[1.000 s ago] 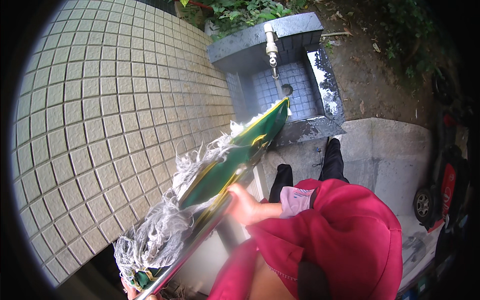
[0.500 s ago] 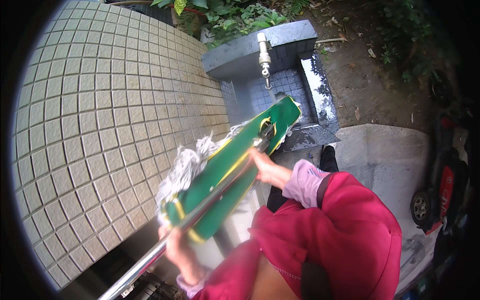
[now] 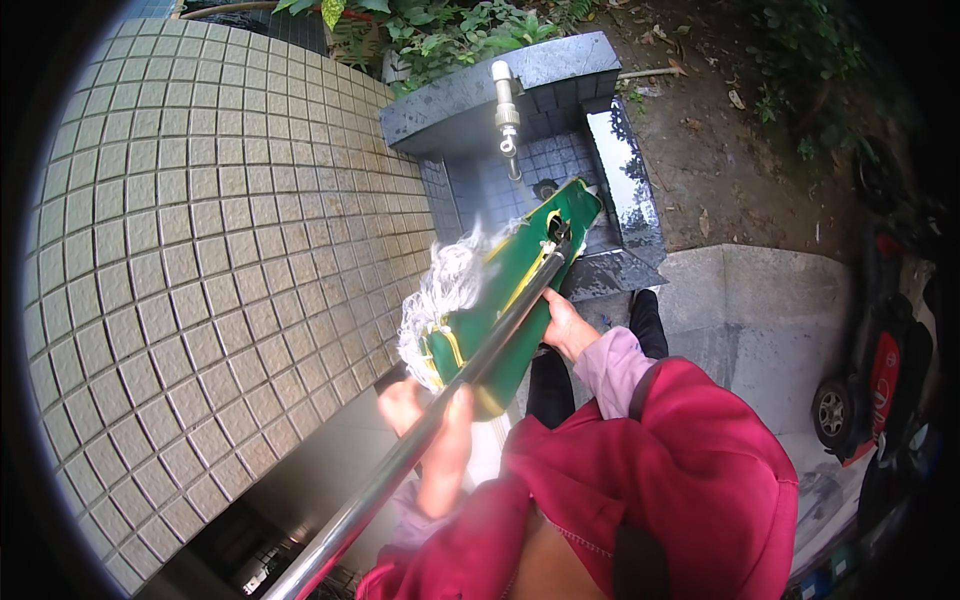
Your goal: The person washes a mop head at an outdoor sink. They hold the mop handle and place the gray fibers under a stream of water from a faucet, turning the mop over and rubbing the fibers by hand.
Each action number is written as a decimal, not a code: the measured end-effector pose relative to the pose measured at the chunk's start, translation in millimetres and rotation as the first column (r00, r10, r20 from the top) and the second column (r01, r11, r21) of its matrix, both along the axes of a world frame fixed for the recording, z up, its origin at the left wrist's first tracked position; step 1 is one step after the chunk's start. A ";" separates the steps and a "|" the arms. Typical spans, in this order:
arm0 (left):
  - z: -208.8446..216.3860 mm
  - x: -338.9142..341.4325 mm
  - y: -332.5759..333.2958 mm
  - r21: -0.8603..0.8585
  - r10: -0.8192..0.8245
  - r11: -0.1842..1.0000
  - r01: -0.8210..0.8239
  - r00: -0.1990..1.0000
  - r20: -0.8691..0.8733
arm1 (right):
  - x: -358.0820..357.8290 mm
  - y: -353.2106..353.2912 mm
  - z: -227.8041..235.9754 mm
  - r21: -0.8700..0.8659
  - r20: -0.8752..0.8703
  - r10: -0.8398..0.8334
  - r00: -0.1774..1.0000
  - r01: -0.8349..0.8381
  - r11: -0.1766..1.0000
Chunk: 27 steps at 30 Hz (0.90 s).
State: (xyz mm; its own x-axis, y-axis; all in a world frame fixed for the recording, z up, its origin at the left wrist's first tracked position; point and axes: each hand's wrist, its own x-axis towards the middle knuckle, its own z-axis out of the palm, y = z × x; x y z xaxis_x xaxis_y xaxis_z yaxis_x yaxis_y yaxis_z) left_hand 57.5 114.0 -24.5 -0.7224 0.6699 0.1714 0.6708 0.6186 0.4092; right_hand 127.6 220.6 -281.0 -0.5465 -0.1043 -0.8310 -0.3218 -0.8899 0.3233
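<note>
A flat mop with a green backing (image 3: 490,345), yellow trim and wet white-grey strands (image 3: 440,290) lies slanted over the sink's near side. Its metal pole (image 3: 400,450) runs down toward the lower left. My left hand (image 3: 437,445) is closed around the pole near the head's lower end, fingers and thumb showing on either side, somewhat blurred. My right hand (image 3: 570,325) grips the head's right edge beside the pole joint, its fingers partly hidden. Beyond the mop's far end stands a tap (image 3: 505,110), pointing down into the dark tiled sink (image 3: 640,215).
A beige tiled wall (image 3: 200,250) rises close on the left. Behind the sink grow green plants (image 3: 470,40). Bare soil (image 3: 720,150) and concrete paving (image 3: 740,300) stretch to the right. A red and black wheeled vehicle (image 3: 860,395) stands at the far right.
The mop's lower end and my left hand have swung right and upward, so the head lies steeper. My right hand has shifted slightly right along with the head.
</note>
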 end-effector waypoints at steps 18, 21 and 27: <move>-17.1 -47.5 -46.1 0.312 -0.066 0.823 -0.475 0.464 0.883 | -73.0 43.6 28.3 0.509 0.024 0.665 0.747 -0.581 0.635; -19.2 -48.4 -37.1 0.222 -0.056 0.749 -0.624 0.274 0.960 | -60.7 41.8 22.5 0.472 -0.103 0.479 0.872 -0.381 0.795; -15.4 -47.7 -30.3 -0.003 -0.041 0.444 -0.896 -0.024 0.999 | -49.8 19.2 8.6 0.521 0.268 0.190 0.944 -0.308 0.796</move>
